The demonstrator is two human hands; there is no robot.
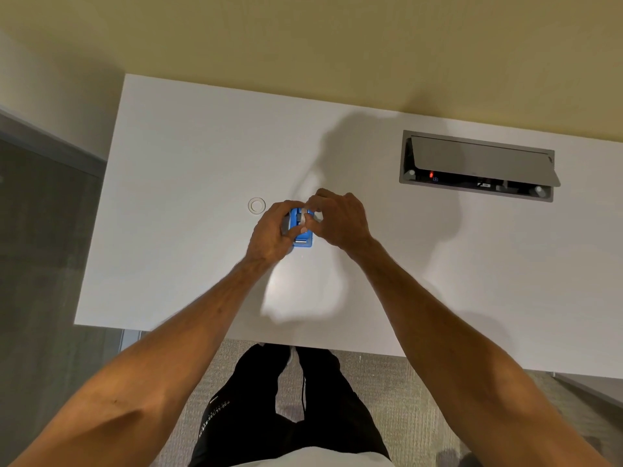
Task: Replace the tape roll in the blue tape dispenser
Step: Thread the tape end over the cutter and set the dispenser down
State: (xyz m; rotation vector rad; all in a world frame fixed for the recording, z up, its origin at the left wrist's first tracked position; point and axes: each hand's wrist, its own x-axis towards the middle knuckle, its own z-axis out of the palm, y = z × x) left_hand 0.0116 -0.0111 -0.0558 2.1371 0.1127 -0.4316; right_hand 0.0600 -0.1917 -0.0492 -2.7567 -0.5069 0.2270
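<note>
The blue tape dispenser (301, 230) stands on the white desk (188, 163), near its middle. My left hand (269, 230) wraps around the dispenser's left side and holds it. My right hand (340, 217) comes in from the right, its fingertips pinching a clear tape roll (306, 218) over the top of the dispenser. The fingers hide most of the roll and the dispenser's far end. A second small white ring, an empty-looking tape core (256, 205), lies flat on the desk just left of my left hand.
A grey cable box with its lid propped open (478, 165) is set into the desk at the back right. The desk's left edge (97, 210) and near edge drop to grey carpet. A yellow wall runs behind the desk.
</note>
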